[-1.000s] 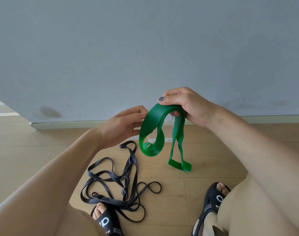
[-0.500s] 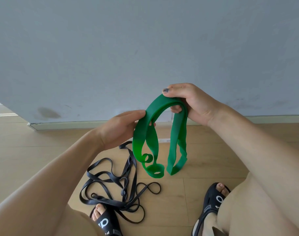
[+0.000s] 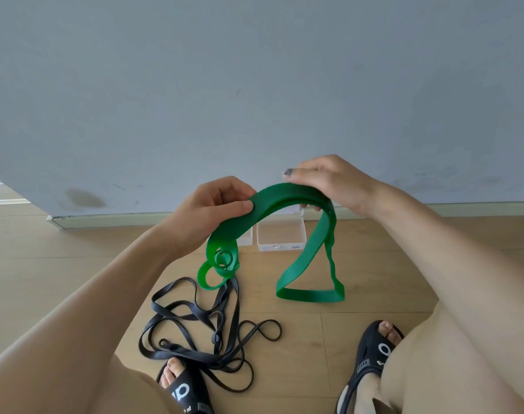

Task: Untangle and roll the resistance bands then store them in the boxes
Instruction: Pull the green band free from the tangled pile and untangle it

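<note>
Green band (image 3: pixel 287 198) arching between hands above floor (image 3: pixel 374 279). Left hand (image 3: pixel 207 213) fingers pinching one side, right hand (image 3: pixel 329 180) fingers gripping other. Clear box (image 3: pixel 280 236) showing behind, black bands (image 3: pixel 201 327) lying tangled by sandals (image 3: pixel 371 354). Hands now spreading wider than before, uncovering box.

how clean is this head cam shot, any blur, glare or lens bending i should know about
Head view: even, soft daylight, no glare; the green band and the tangled black bands look sharp, with only faint shadows on the wood floor. Wide-angle bending shows at the edges, where the forearms swell and the baseboard curves. The clear box is partly hidden behind the band.
</note>
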